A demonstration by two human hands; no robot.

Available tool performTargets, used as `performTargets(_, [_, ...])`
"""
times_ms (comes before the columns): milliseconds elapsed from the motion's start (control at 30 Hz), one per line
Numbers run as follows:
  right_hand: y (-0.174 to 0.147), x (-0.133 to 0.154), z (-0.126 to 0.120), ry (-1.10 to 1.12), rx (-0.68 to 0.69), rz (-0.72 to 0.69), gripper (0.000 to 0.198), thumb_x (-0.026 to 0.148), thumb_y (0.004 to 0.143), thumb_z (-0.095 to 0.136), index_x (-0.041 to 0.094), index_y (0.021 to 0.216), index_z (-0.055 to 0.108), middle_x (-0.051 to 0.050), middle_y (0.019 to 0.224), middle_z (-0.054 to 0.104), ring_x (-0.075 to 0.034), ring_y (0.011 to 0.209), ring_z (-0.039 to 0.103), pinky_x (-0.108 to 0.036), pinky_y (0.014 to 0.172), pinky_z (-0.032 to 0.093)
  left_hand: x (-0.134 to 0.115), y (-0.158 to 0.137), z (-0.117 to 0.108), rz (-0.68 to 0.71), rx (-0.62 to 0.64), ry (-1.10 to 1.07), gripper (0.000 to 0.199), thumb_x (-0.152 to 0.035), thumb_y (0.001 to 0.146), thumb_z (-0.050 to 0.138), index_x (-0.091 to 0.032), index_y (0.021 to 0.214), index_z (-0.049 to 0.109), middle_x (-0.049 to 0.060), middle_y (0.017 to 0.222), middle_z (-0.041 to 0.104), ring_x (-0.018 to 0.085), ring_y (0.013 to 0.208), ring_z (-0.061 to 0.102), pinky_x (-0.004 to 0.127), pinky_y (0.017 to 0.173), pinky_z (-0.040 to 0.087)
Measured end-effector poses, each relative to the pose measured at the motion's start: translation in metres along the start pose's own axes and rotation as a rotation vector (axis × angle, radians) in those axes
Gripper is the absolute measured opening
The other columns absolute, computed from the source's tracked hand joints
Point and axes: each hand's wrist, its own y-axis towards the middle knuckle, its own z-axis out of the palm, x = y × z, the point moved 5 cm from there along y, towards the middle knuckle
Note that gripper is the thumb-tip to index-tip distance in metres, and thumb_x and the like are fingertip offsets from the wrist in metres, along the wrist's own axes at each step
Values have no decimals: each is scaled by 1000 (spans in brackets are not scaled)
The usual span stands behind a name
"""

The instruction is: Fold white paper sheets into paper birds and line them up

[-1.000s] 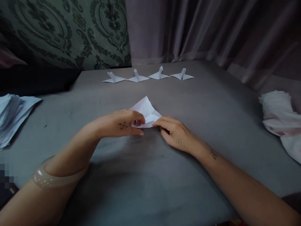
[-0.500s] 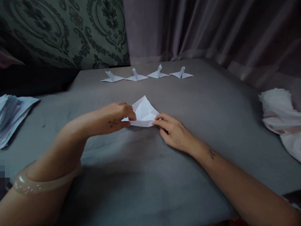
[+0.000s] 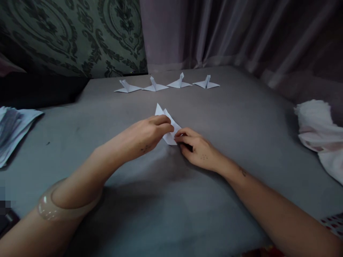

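Observation:
A partly folded sheet of white paper (image 3: 169, 139) lies on the grey table between my hands, two pointed corners rising at its far side. My left hand (image 3: 152, 134) is closed on the paper's left part, fingers curled over it and hiding some of it. At the near right corner my right hand (image 3: 197, 146) pinches the paper between thumb and fingers. Farther back stands a row of several folded white paper figures, among them one at the left (image 3: 128, 86) and one at the right (image 3: 206, 82), each with flat wings and an upright middle.
A stack of papers (image 3: 16, 132) lies at the left edge of the grey table (image 3: 235, 114). Crumpled white cloth (image 3: 316, 125) sits at the right. Behind are a patterned wall (image 3: 80, 35) and a purple curtain (image 3: 171, 35); a black object (image 3: 43, 91) lies back left.
My left hand has moved right and brought the paper's left side over toward the middle, so the paper looks narrower. My right hand stays at the right corner.

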Motion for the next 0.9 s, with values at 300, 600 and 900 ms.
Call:
performTargets(300, [3,-7,-8,214,-51,111,30,5,79,51,21,97,70,-4,111,63,-15,99,61,-31,92,46,16,1,44,-79,-211,-84,16,-21,94,44,-16,108,48,9,105,56,14,79,56,29,73,49])
performTargets(600, [4,-23,-10,260,-106,227,20,10,76,54,21,84,69,-4,108,62,-14,92,64,-32,89,48,21,2,51,-193,-65,-296,14,-28,90,53,-16,89,60,3,85,58,11,70,54,23,63,44])
performTargets(900, [6,-25,-10,309,-135,243,18,11,75,53,19,81,67,-4,102,62,-13,87,63,-30,85,48,19,5,53,-206,-125,-200,29,-41,92,51,-15,83,61,4,81,60,12,66,53,23,61,42])
